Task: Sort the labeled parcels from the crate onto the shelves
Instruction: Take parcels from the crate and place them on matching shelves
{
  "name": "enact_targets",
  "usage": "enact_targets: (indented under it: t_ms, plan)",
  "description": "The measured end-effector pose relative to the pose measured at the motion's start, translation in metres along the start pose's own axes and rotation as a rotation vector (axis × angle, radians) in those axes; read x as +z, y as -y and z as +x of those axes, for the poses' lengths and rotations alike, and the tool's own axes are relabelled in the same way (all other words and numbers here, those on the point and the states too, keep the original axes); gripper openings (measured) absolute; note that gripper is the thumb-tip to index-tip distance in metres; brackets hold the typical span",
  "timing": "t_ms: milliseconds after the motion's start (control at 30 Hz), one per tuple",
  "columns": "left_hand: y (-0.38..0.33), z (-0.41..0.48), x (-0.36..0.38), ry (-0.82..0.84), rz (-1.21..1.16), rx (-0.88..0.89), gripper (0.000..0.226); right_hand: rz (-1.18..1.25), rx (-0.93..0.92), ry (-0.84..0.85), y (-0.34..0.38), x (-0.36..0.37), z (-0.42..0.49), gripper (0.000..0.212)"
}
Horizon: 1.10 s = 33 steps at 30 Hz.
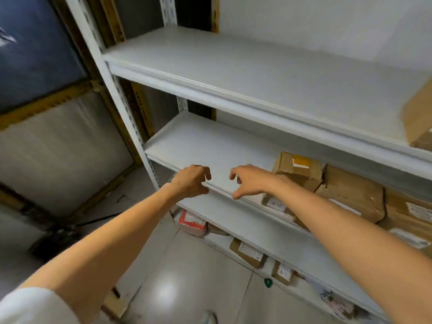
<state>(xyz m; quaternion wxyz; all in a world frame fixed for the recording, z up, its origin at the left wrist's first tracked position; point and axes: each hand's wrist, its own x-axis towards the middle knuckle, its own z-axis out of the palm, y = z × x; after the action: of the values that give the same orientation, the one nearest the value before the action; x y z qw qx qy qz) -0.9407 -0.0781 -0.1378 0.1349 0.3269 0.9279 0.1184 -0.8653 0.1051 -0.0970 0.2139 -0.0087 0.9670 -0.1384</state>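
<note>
Both my arms reach toward a white metal shelf unit [210, 146]. My left hand [190, 181] hovers at the front edge of the middle shelf, fingers curled and apart, holding nothing. My right hand [249, 180] is beside it to the right, fingers spread, also holding nothing. Several cardboard parcels with white labels sit on the middle shelf to the right, the nearest being a small box with a yellow label [298, 169] next to a larger box [350, 195]. Another brown parcel [418, 118] stands on the upper shelf at the far right. No crate is in view.
Lower shelves hold more parcels: a red-and-white packet [192, 222] and small labeled boxes [249, 252]. A small green object [268, 282] lies on the shiny tiled floor [168, 293]. Yellow-framed racking [58, 101] stands to the left.
</note>
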Motion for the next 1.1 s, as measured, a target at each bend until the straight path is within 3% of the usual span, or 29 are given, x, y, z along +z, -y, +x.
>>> enact_targets:
  t_ms: [267, 533, 800, 967, 1100]
  plan:
    - [0.046, -0.118, -0.046, -0.159, -0.024, -0.459, 0.026, -0.182, -0.435, 0.03, 0.108, -0.015, 0.039, 0.061]
    - [0.007, -0.288, -0.016, -0.319, -0.173, -0.934, 0.032, -0.307, -0.908, 0.123, 0.222, 0.032, -0.014, 0.062]
    - [-0.136, -0.487, 0.113, -0.488, -0.299, -1.445, 0.024, -0.53, -1.365, 0.394, 0.282, 0.159, -0.18, 0.063]
    - [-0.254, -0.591, 0.174, -0.569, -0.368, -1.73, 0.015, -0.696, -1.718, 0.435, 0.305, 0.227, -0.315, 0.055]
    - [-0.344, -0.648, 0.21, -0.645, -0.373, -1.947, 0.027, -0.809, -1.872, 0.569, 0.315, 0.268, -0.41, 0.043]
